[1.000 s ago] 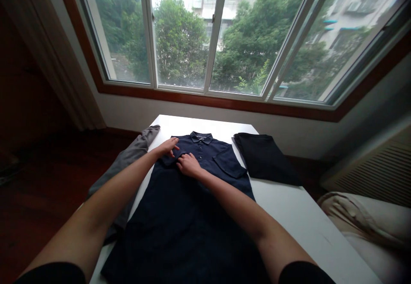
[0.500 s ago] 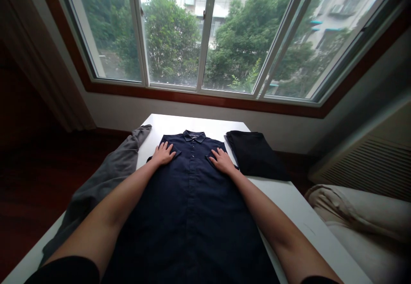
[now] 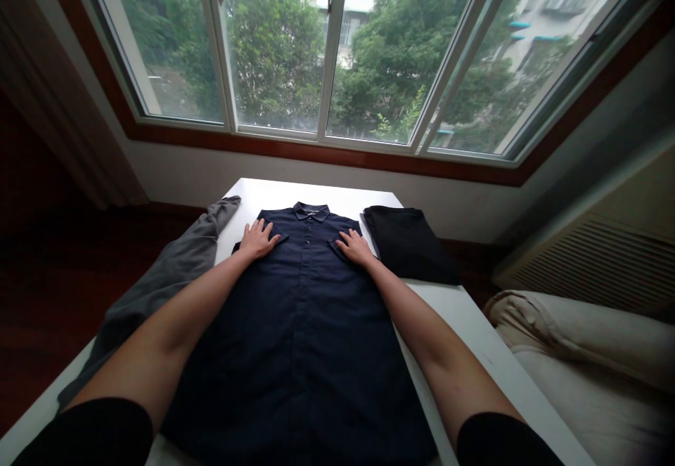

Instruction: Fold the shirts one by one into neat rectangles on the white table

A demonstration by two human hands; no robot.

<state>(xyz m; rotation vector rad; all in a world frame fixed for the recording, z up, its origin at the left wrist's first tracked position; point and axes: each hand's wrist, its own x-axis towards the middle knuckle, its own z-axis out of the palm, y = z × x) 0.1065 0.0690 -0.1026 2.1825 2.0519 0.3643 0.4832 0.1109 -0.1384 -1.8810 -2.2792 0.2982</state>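
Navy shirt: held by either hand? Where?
Nothing visibly gripped. The left hand and right hand lie spread on the navy shirt, over its folded-in sleeves near the shoulders.

Daylight is admitted through the wide window (image 3: 279, 51); the far end of the white table (image 3: 316, 189) is brightly lit, while the left floor (image 3: 31, 290) is lost in shadow. Straight lines are stretched and slanted toward the edges.

Seemingly a room at home, with a curtain (image 3: 68, 93) and wood-framed window (image 3: 321, 51)
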